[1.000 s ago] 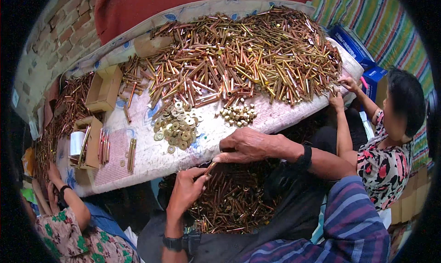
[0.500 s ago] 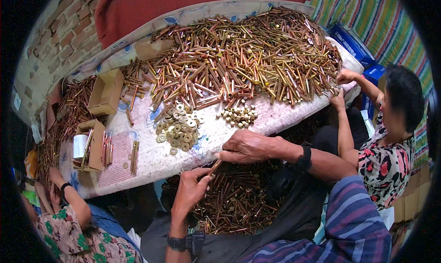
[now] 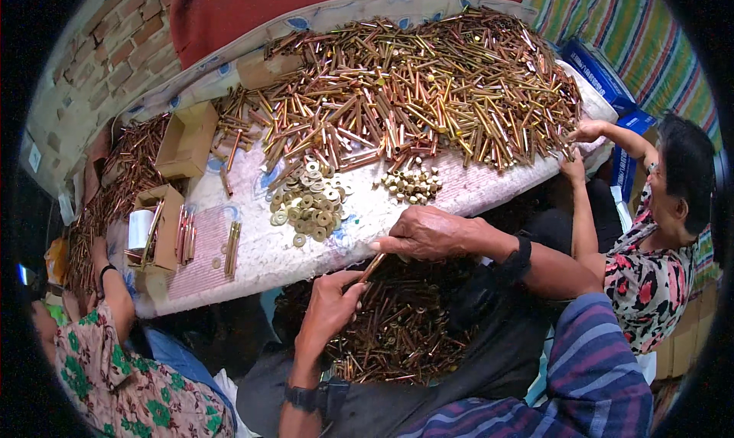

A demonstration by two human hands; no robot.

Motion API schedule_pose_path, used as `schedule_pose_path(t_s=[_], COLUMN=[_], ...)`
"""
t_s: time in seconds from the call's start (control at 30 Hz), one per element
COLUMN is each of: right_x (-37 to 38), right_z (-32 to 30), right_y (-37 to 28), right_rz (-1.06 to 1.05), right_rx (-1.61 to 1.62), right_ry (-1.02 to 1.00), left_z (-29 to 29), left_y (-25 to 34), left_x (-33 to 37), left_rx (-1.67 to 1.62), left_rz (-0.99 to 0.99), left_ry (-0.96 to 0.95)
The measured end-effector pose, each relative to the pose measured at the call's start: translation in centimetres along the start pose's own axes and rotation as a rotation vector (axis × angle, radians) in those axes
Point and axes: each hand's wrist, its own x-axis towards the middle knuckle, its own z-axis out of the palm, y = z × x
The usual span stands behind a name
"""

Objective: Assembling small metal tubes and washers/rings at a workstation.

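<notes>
Between my two hands, just off the table's near edge, is a slim copper-coloured anchor bolt (image 3: pixel 372 267). My left hand (image 3: pixel 327 309) pinches its lower end between thumb and fingers. Closed over the upper end is my right hand (image 3: pixel 432 234), whose fingers hide that tip. Beyond my hands, a pile of flat brass-coloured washers (image 3: pixel 310 209) lies on the white cloth-covered table (image 3: pixel 252 266). To their right sits a smaller heap of nuts (image 3: pixel 409 183). A large heap of similar bolts (image 3: pixel 413 94) covers the back of the table.
Below my hands is a mass of loose bolts (image 3: pixel 405 331). Two cardboard boxes (image 3: pixel 187 140) and several bolts stand at the left. A co-worker in a floral top (image 3: pixel 138 377) sits left; another (image 3: pixel 646 277) handles bolts at right. Blue boxes (image 3: pixel 600 75) stand behind.
The whole view has shifted slightly, moving the table to the right in the picture. My hands keep their hold on the bolt. The left co-worker's hand has moved farther toward the bolts there.
</notes>
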Motion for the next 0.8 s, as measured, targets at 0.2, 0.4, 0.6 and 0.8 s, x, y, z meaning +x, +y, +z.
schedule_pose_path(t_s=[0.2, 0.4, 0.6, 0.8], right_x=[0.4, 1.2, 1.4, 0.2], right_z=[0.3, -1.0, -4.2, -5.6], right_y=[1.2, 1.6, 3.4, 9.6], right_rz=[-0.159, -0.021, 0.118, 0.191], right_rx=[-0.049, -0.145, -0.3, -0.447], right_ry=[0.009, 0.154, 0.411, 0.701], left_z=[0.0, 0.1, 1.2, 2.1], left_y=[-0.3, -0.4, -0.4, -1.5], left_x=[-0.1, -0.1, 0.0, 0.4], left_rx=[0.009, -0.002, 0.03, 0.2], left_rz=[-0.007, 0.006, -0.019, 0.107], left_ry=[-0.013, -0.028, -0.102, -0.164])
